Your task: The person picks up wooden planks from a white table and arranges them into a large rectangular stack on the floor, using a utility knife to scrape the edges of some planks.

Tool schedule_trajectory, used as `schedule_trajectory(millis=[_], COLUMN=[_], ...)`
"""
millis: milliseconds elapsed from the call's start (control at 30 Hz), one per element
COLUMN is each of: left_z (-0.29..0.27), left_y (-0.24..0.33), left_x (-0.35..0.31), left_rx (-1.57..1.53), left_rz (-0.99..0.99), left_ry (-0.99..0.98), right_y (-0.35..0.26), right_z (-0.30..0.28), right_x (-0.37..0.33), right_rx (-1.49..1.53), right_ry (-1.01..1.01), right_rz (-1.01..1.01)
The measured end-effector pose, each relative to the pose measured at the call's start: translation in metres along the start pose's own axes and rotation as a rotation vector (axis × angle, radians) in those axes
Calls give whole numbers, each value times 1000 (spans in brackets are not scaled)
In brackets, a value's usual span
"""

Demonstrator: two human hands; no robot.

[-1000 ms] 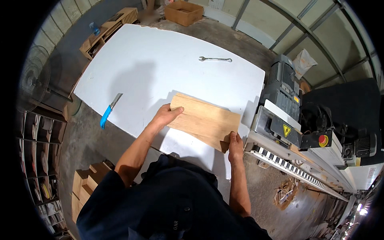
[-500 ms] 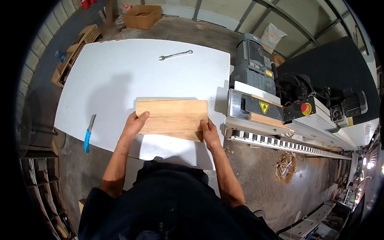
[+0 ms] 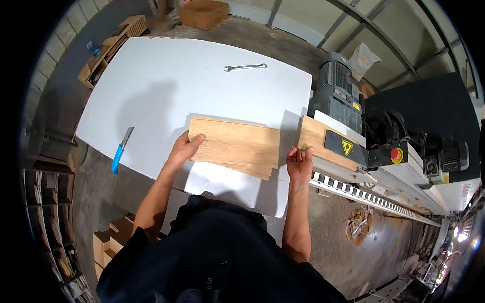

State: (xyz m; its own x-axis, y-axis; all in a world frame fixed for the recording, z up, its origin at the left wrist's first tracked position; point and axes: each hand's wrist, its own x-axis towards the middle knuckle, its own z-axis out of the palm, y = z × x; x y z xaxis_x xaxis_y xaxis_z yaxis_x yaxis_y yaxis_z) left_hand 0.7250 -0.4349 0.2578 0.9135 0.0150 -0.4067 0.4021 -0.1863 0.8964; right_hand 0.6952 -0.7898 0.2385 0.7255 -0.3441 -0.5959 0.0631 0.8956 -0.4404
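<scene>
A small stack of light wooden boards (image 3: 235,144) lies on the white tabletop, its layers slightly out of line at the near and right edges. My left hand (image 3: 188,147) grips the stack's left end, thumb on top. Off the stack's right end, my right hand (image 3: 300,162) is turned palm up with its fingers loosely curled and apart. Its fingertips are at the near left corner of another wooden board (image 3: 312,132), which sticks out of the machine; whether they touch it I cannot tell.
The machine (image 3: 336,86) with a grey motor, red stop button (image 3: 397,155) and slotted rail (image 3: 369,194) stands at the right. A wrench (image 3: 246,67) lies at the table's far side. A blue-handled knife (image 3: 121,151) overhangs the left edge. Shelves (image 3: 50,217) stand at lower left.
My right hand has let go of the stack and moved right to the machine. A board now sticks out of the machine's near end. The whole view has shifted and turned slightly.
</scene>
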Motion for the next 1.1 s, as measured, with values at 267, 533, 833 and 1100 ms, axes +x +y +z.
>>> schedule_trajectory(millis=[267,533,833,1100], left_z=[-2,-3,-8,-17], left_y=[2,0,11,31], left_x=[-6,3,-1,18], left_rx=[-9,-13,-51,-13], left_rz=[21,7,-52,-197], left_ry=[-3,-65,-130,-223], right_y=[17,90,30,36], right_z=[-8,22,9,38], right_x=[-51,-110,-29,-21], right_rx=[-382,-691,-1391,-1192], right_ry=[-73,-288,-319,-389], right_rz=[-53,333,-259,-97])
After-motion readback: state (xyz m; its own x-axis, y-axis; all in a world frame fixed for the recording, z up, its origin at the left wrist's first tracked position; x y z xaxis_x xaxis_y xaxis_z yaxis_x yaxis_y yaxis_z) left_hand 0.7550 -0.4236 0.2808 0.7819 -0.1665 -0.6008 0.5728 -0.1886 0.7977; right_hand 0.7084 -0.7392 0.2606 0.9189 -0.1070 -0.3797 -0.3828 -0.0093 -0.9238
